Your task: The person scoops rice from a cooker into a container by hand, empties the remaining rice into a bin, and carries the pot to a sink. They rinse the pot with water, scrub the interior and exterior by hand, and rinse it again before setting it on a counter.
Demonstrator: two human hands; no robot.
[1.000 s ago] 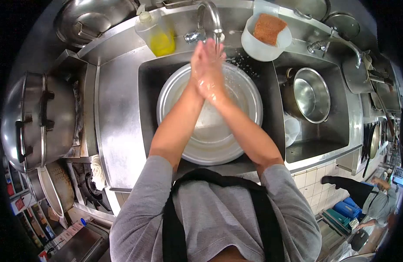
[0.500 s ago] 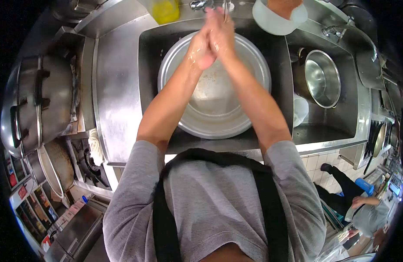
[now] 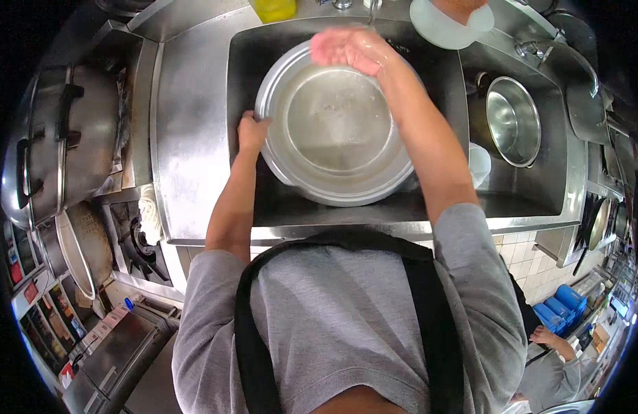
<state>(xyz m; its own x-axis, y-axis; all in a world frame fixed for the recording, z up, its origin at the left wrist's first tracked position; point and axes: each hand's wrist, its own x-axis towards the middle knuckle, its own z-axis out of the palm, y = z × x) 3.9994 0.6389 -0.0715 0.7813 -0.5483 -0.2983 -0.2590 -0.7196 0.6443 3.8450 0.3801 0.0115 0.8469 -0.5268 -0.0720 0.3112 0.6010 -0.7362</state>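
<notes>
A large round metal basin [image 3: 291, 181] sits in the left sink compartment, with what looks like shallow cloudy water in it. My left hand [image 3: 252, 131] grips its rim on the left side, fingers hooked over the edge. Above the far part of the basin, my right hand [image 3: 352, 50] is held out wet, its fingers extended and slightly blurred, holding nothing. Just beyond that hand a faucet spout [image 3: 373, 14] points down.
The right compartment holds a steel pot [image 3: 512, 123] and a white container [image 3: 478, 165]. On the back ledge stand a yellow container [image 3: 274, 8] and a whitish bowl [image 3: 443, 31]. A large lidded pot [image 3: 46, 141] is at left. Another person [image 3: 550, 372] is at lower right.
My hands, rubbing together under the faucet before, have parted. The left moved down to the basin's left rim; the right stays above the far side with fingers extended.
</notes>
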